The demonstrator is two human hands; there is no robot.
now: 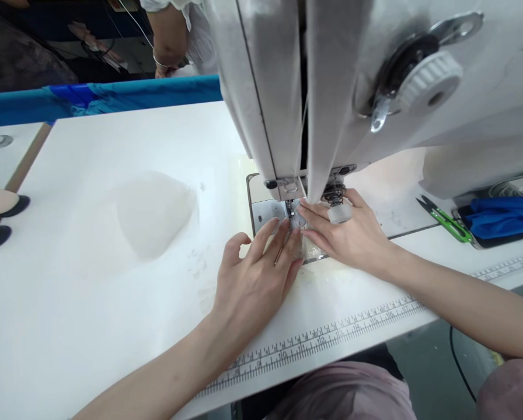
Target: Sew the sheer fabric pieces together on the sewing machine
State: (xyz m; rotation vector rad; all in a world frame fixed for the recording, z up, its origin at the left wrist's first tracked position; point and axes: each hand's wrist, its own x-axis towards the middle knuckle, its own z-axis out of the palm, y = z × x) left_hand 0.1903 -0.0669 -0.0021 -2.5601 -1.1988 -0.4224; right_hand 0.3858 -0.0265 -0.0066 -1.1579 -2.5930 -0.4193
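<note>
A white sewing machine [270,87] stands over the table, its presser foot [291,213] lowered near the metal needle plate [265,213]. My left hand [259,271] lies flat just in front of the foot, fingers stretched out and fingertips pressing down. From the right, my right hand [349,233] reaches in with straight fingers, its fingertips beside the foot. Between the two hands shows a small sheer, glittery piece of material [309,251]; its edges are mostly hidden by the fingers. Neither hand is closed around anything.
A sheer whitish fabric piece [156,216] lies at left on the white table [112,332]. Green thread snips [449,221] and blue cloth [506,216] are at right. A printed ruler [323,341] runs along the front edge. Two black-tipped beige objects [1,207] stick in at left. Another person's arm [167,35] shows behind.
</note>
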